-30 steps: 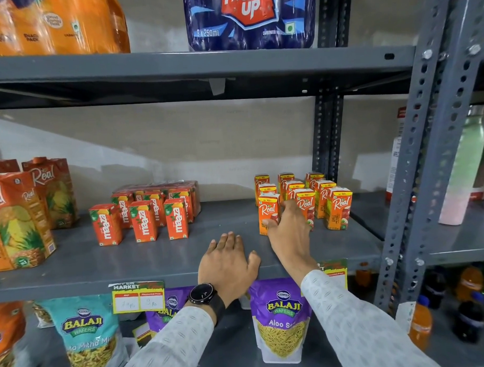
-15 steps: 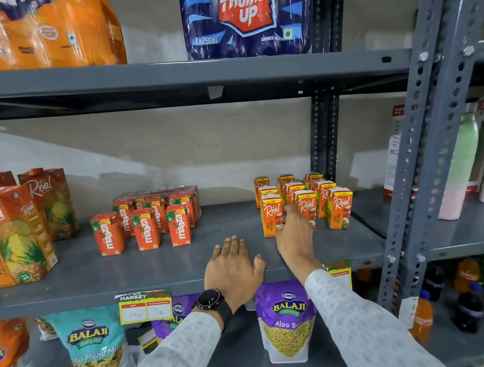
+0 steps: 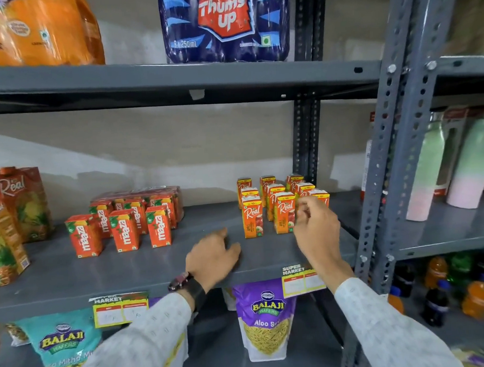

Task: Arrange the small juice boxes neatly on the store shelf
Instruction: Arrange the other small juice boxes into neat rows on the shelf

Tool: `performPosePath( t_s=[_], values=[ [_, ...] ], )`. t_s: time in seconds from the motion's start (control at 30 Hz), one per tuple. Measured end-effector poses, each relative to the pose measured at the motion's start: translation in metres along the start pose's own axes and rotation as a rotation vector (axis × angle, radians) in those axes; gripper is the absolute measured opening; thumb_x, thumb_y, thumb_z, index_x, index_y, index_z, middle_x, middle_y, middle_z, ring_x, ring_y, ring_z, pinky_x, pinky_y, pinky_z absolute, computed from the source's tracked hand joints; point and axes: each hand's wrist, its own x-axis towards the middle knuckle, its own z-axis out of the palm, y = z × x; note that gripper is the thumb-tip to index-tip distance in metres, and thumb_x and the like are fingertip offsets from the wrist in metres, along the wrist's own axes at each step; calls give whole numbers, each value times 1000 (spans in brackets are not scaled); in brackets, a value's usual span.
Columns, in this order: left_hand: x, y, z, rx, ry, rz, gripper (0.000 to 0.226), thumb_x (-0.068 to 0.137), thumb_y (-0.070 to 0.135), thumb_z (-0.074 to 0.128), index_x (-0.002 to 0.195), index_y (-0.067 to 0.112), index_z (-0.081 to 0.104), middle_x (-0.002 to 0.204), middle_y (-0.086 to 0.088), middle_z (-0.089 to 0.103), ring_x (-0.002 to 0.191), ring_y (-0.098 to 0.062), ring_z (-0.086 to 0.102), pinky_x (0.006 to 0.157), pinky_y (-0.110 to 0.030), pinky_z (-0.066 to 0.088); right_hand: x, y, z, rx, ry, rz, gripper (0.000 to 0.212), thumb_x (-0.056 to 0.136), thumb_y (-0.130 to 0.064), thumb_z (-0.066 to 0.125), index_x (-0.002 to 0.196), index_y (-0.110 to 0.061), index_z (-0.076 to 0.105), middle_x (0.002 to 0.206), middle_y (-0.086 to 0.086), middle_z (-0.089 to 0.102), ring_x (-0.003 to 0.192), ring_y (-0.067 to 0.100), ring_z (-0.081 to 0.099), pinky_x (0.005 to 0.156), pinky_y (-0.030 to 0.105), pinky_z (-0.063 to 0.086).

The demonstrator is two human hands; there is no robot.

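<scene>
Small orange Real juice boxes [image 3: 252,217] stand in three short rows at the right of the grey middle shelf [image 3: 156,268]. My right hand [image 3: 316,227] is at the front box of the right-hand row [image 3: 321,193], fingers curled on it and hiding most of it. My left hand [image 3: 213,255] rests flat on the shelf in front of the boxes, holding nothing, a watch on its wrist. A group of small red Maaza juice boxes [image 3: 124,234] stands to the left, three in front, with a wrapped pack behind them.
Tall Real cartons [image 3: 19,207] stand at the shelf's far left. A grey upright post [image 3: 383,178] bounds the shelf on the right, with pastel bottles [image 3: 427,177] beyond. Thums Up pack [image 3: 224,24] sits above; Balaji snack bags [image 3: 267,319] below.
My right hand moved rightward from the front left Real box across the front row to the right-hand box. My left hand shifted slightly and its fingers loosened.
</scene>
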Motion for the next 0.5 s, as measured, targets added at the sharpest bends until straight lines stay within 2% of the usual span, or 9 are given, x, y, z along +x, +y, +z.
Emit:
performPosePath(
  t_s=[0.07,0.13,0.2,0.27,0.3,0.37,0.43,0.5],
  values=[
    [20,6,-4,-247,-52,-43,68,91,51,66,149,21,48,142,-5,61,130,-27,57,105,-35,45,12,13,-9,6,86,96,45,91,0,64,134,-12,57,123,7,63,111,24,62,87,27,43],
    [36,12,-6,-497,-143,-93,86,84,47,78,154,17,40,146,-4,55,133,-22,54,110,-34,41,24,28,-12,-1,42,221,66,93,-2,65,152,-11,38,145,15,49,133,31,51,101,40,44],
    [49,16,-3,-563,-186,-83,86,82,42,82,153,16,40,146,-3,54,134,-20,52,113,-36,39,31,43,-12,52,-89,360,78,98,-8,62,162,-15,18,164,16,28,152,32,30,116,48,33],
    [57,9,0,-537,-185,-70,72,83,38,82,146,19,51,140,1,61,129,-17,56,115,-41,40,37,55,-4,144,-176,475,81,102,-15,59,165,-20,8,171,9,16,157,29,19,122,48,24],
    [57,7,1,-538,-167,-68,60,84,35,81,138,22,59,133,2,67,123,-16,61,113,-44,44,36,59,-1,186,-202,523,81,102,-17,59,165,-22,9,171,8,19,156,28,22,123,48,23],
    [69,18,21,-633,-99,-83,42,85,30,81,125,25,69,118,4,75,110,-14,70,107,-47,51,49,83,2,257,-247,548,74,101,-19,62,162,-23,21,162,9,40,147,29,41,118,48,35],
    [68,19,25,-681,-99,-88,40,85,27,81,123,22,70,112,3,77,104,-13,73,102,-47,55,49,81,6,264,-243,539,58,100,-18,65,153,-20,41,144,6,58,132,28,56,104,43,46],
    [69,25,30,-691,-91,-91,40,84,26,82,122,21,71,110,3,78,102,-13,74,101,-46,56,49,81,7,215,-243,513,47,98,-19,69,142,-21,53,133,5,65,122,28,62,100,45,50]
  ],
)
